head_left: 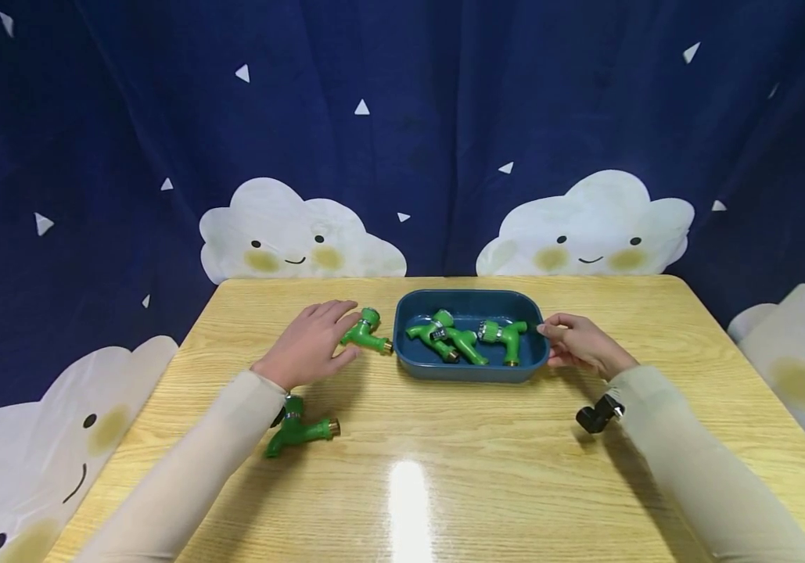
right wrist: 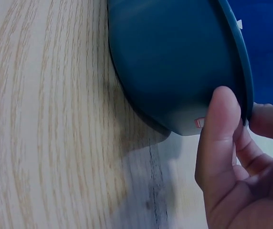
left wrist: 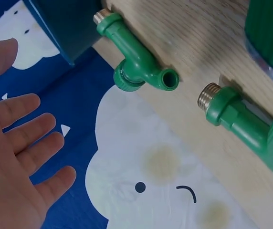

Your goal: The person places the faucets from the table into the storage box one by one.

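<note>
So the right hand (head_left: 581, 344), right of centre in the head view, has the plastic bin (head_left: 472, 374) pinched by its right end. The right wrist view shows the thumb on the outer wall with fingers at the rim. Bin's dark teal and sits on the table just right of the middle of the frame.

Left hand (head_left: 314, 344) is left of centre, fingers loosely spread and nothing in it. From the head camera it slightly overlaps a green tap (head_left: 365, 338) lying just left of the bin, but the left wrist view shows a gap between them.

Another green tap (head_left: 296, 432) lies lower left, partly behind the left sleeve (head_left: 212, 453), brass threaded end pointing right.

Three more in the bin: two overlapping ones, a left tap (head_left: 425, 338) and a middle tap (head_left: 464, 344), plus a right tap (head_left: 512, 340) with its threaded end towards the bottom of the frame.

Table's light wood (head_left: 515, 469), with a navy curtain (head_left: 409, 78) across the top and smiley clouds (head_left: 585, 223) on it. There's also a black gadget (head_left: 595, 416) by the right wrist.
</note>
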A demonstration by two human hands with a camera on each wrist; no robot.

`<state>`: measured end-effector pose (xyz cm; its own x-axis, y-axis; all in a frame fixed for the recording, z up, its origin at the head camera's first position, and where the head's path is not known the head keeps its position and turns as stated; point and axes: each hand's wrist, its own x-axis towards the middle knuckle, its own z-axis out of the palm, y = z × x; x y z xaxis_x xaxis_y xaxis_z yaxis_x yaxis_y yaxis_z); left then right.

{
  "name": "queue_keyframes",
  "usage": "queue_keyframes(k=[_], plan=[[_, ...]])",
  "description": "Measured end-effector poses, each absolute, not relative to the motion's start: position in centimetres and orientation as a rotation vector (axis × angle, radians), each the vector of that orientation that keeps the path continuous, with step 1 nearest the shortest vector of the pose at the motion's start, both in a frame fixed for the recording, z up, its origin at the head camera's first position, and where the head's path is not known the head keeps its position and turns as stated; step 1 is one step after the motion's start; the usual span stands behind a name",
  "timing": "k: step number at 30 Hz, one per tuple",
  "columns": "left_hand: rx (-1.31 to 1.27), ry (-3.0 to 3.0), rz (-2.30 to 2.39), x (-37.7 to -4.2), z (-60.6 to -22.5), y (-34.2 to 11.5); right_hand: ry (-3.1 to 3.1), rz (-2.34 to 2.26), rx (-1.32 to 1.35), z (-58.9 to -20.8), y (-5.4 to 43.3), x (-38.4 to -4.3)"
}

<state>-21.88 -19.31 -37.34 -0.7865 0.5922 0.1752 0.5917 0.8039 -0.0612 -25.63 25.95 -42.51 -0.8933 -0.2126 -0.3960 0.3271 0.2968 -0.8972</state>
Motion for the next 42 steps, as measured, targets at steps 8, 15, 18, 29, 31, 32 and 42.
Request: queue_keyframes(k=[8,15,18,29,31,32,42], plan=[[-0.898,-2.845,-0.008,-22.2,-37.7,-19.2,2.125,-1.62,0.119,-42.5,25.9,-25.5],[-0.872,-2.866,-0.026,-22.9,-38.0,-18.6,2.148,-1.607,0.095,-42.2,25.9,-25.3],[-0.851,-2.889,-0.055,-23.3,-38.2,-18.3,2.146,-1.606,0.105,-42.2,25.8,-25.3],[-0.754,-3.0,-0.115,-25.5,-39.7,-17.5,2.137,-1.607,0.109,-42.1,25.9,-25.3],[-0.732,-3.029,-0.124,-25.9,-40.0,-17.4,2.136,-1.606,0.114,-42.2,25.9,-25.3],[-0.721,-3.043,-0.129,-26.2,-40.2,-17.3,2.135,-1.607,0.114,-42.3,25.9,-25.4],[-0.627,-3.183,-0.157,-28.2,-41.5,-16.7,2.135,-1.607,0.1,-42.2,25.9,-25.3]])
